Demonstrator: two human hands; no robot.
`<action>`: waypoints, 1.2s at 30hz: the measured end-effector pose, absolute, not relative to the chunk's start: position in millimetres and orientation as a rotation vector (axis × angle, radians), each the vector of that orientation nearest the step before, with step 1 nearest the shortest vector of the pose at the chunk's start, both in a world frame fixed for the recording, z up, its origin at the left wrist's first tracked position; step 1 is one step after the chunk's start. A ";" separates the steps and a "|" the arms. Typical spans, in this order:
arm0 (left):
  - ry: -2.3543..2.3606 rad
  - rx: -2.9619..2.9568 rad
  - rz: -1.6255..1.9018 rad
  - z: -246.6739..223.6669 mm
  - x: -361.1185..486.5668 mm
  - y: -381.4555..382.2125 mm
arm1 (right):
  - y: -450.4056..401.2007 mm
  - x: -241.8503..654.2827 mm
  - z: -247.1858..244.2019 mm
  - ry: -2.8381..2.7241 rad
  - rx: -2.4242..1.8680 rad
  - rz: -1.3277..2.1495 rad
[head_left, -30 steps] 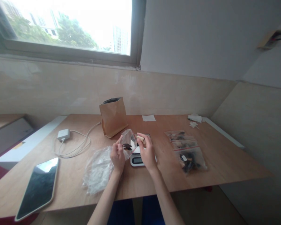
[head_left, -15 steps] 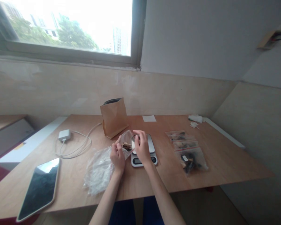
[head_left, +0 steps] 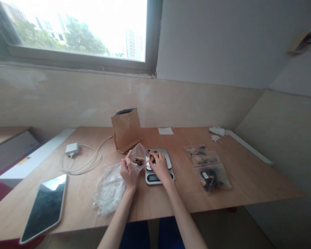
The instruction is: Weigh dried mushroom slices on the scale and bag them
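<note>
My left hand (head_left: pixel 129 172) is closed on the side of a small clear zip bag (head_left: pixel 139 152), which it holds tilted with the mouth towards the scale. Dark and tan dried slices (head_left: pixel 139 161) lie inside that bag. Over the white kitchen scale (head_left: pixel 167 159), my right hand (head_left: pixel 161 167) has its fingers closed round some brown dried pieces (head_left: pixel 153 157) at the platform. Their exact kind is too small to tell. Below my left hand lies a heap of empty clear bags (head_left: pixel 109 190), partly covered by the forearm.
An open brown paper pouch (head_left: pixel 126 129) stands behind the bag. Several filled zip bags (head_left: pixel 212 176) lie on the right. To the left are a tablet (head_left: pixel 45 207) and a white charger (head_left: pixel 72 149) with its cable. A white paper (head_left: pixel 165 131) and crumpled wrappers (head_left: pixel 217 131) lie further back.
My right hand has moved down and slightly right, from the bag's mouth onto the scale, where brown pieces now show at its fingers. My left hand and the bag have barely moved.
</note>
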State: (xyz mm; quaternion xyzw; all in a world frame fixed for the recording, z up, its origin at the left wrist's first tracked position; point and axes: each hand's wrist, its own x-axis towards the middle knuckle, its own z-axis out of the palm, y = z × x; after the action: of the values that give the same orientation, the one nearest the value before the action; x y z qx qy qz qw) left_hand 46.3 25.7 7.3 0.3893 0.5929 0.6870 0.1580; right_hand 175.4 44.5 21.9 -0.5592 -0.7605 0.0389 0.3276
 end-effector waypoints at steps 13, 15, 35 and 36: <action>1.805 1.166 1.927 12.1 48.0 23.1 | 42.5 171.8 43.0 -1.618 -1.262 0.325; 1.805 1.179 1.927 10.1 47.5 23.9 | 42.4 166.0 53.4 -1.599 -1.193 0.309; 1.712 1.148 1.964 5.3 47.6 27.0 | 36.3 148.3 60.3 -1.739 -1.055 0.593; 1.714 1.150 1.961 5.8 47.6 26.9 | 36.7 147.5 61.7 -1.773 -1.061 0.574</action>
State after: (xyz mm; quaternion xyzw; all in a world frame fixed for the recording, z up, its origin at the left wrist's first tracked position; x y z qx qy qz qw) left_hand 47.6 26.9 5.8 0.3997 0.5955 0.6812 0.1467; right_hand 147.5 36.7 61.7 -0.4345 -0.7261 0.2352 0.4781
